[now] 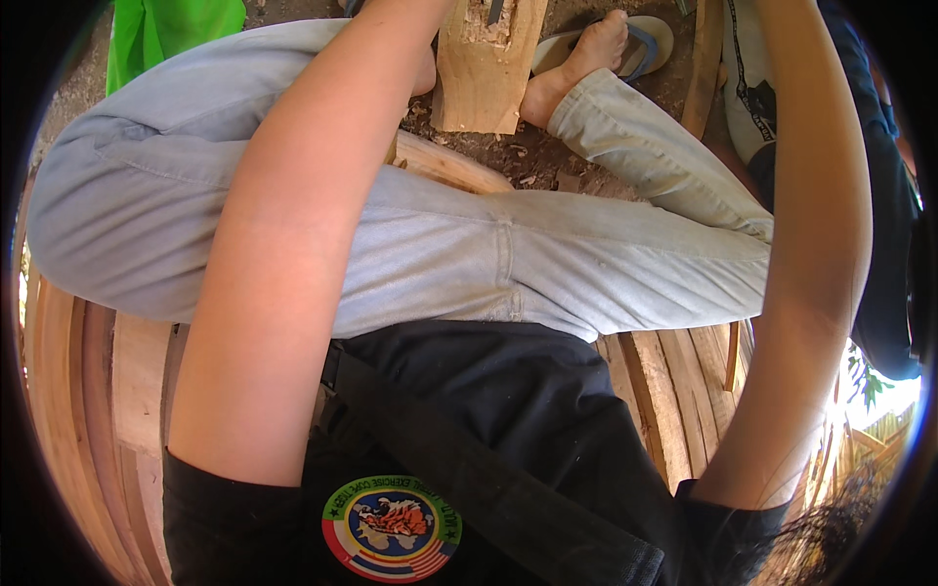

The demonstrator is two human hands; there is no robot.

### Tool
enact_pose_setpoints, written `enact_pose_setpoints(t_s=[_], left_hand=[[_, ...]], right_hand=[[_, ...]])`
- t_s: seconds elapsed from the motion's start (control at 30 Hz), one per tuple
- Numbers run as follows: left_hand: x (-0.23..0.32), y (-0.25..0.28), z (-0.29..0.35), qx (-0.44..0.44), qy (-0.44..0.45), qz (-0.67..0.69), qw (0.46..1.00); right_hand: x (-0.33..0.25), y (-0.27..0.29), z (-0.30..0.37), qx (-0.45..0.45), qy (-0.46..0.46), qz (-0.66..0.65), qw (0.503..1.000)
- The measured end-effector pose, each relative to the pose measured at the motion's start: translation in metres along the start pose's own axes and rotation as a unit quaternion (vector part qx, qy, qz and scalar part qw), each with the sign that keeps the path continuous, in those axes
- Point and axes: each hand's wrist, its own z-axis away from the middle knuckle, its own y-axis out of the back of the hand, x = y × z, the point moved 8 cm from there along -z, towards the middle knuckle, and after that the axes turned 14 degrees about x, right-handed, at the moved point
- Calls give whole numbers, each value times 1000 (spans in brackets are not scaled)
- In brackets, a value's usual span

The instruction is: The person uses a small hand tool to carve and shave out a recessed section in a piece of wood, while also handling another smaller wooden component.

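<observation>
I look down at my own lap. My left forearm (283, 244) rises from the lower left to the top edge, and its hand is cut off there, just left of a pale wooden block (479, 78). The block stands on the ground and has a rough notch cut into its top. My right forearm (821, 225) climbs the right side, and its hand also lies beyond the top edge. Neither hand shows, so what they hold is hidden.
My legs in light jeans (547, 254) are crossed, with a bare foot (586, 54) on a sandal beside the block. I sit on curved wooden planks (674, 391). Wood chips litter the dirt (528, 156). Green cloth (166, 29) lies at the top left and dark blue fabric (884, 293) at the right.
</observation>
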Motion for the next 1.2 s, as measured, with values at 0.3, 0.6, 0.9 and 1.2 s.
enact_pose_setpoints(t_s=[0.3,0.6,0.9,1.2], left_hand=[[-26,-13,-12,-73,26,-19,997],[-15,-18,-8,-87,-2,-93,992],[-30,-16,-8,-151,52,-39,986],[-29,79,-57,61,146,165,974]], right_hand=[[36,-19,-39,-134,-77,144,977],[3,-5,-44,-22,-55,95,994],[62,-18,-21,-68,-180,-117,974],[168,-26,79,25,-90,243,965]])
